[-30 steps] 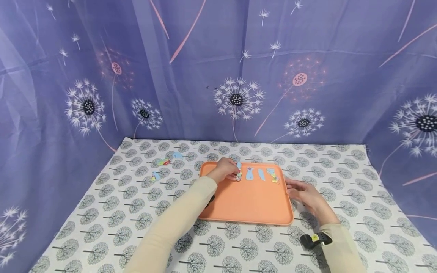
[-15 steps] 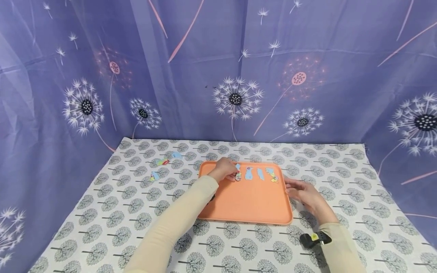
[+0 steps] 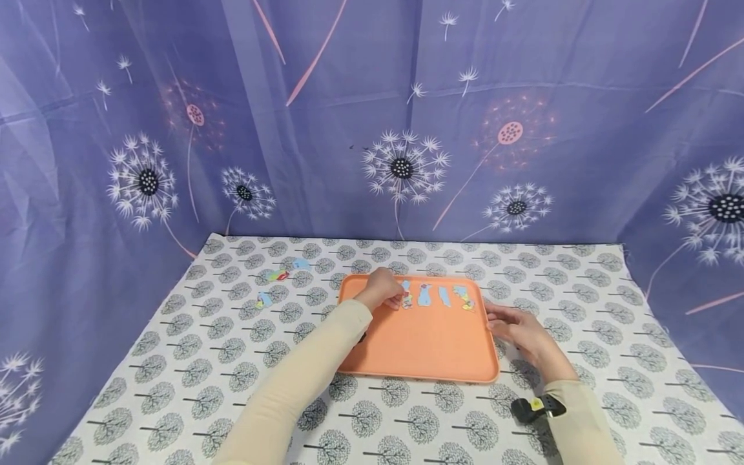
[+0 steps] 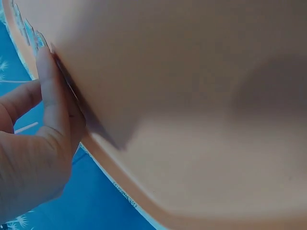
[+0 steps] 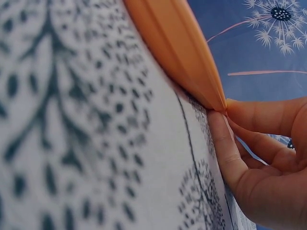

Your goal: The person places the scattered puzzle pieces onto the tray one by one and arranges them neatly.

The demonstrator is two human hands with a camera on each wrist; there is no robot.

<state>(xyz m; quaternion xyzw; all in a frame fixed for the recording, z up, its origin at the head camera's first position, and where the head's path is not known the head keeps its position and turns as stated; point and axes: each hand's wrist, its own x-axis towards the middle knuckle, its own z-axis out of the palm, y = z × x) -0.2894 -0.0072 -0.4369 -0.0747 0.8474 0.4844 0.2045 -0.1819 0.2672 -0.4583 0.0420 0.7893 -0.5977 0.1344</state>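
Observation:
My left hand (image 3: 382, 289) reaches over the back left of an orange tray (image 3: 424, 342). Its fingertips are at the left edge of a blue, multicoloured flat puzzle piece (image 3: 407, 299), partly covering it. The left wrist view has the thumb and fingers of the left hand (image 4: 36, 139) low over the tray surface, near small blue-edged pieces. To the right, a blue piece (image 3: 424, 296), a narrow blue piece (image 3: 444, 296) and a blue-and-yellow piece (image 3: 464, 298) lie in a row. My right hand (image 3: 520, 332) pinches the tray's right rim; the right wrist view shows its fingertips meeting the orange edge (image 5: 180, 48).
Left of the tray, on the tree-patterned cloth (image 3: 232, 361), lie a blue piece (image 3: 301, 264), a green-and-red piece (image 3: 278, 276) and a blue-and-yellow piece (image 3: 264, 299). A purple dandelion-print curtain (image 3: 325, 129) hangs behind the table.
The piece at my left fingertips shifts slightly and now lies flatter in line with the other pieces. My right hand stays at the tray's rim.

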